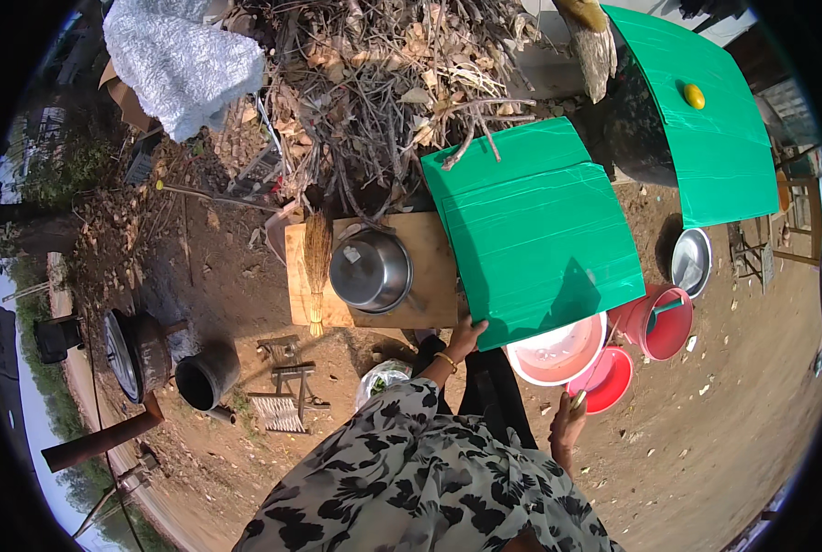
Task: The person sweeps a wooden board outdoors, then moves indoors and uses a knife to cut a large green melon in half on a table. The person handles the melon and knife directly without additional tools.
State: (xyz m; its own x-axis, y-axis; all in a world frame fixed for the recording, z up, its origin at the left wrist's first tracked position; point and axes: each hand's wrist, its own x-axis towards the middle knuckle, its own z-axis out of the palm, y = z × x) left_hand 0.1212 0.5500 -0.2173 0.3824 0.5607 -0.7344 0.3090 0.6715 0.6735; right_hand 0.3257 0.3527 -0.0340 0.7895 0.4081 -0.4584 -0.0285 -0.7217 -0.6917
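My left hand (464, 339), with a bracelet at the wrist, is closed at the near left corner of a green-covered board (540, 235), its fingertips on the edge. Lower right, my right hand (569, 425) is closed round a small yellowish-green piece (578, 398) that I cannot make out, close beside a bright pink basin (606, 386). Partly under the board's near edge is a wide pale pink basin (551, 366). Left of the board, a steel pot (370, 270) and a straw hand broom (317, 253) lie on a wooden board (439, 294).
Dry sticks and leaves (383, 83) are heaped at the back. A second green board (715, 138) carries a yellow fruit (694, 97). A red bucket (664, 324) and metal basin (691, 261) stand right; a small stool (287, 400), black bucket (207, 377) and lidded stove (139, 354) stand left.
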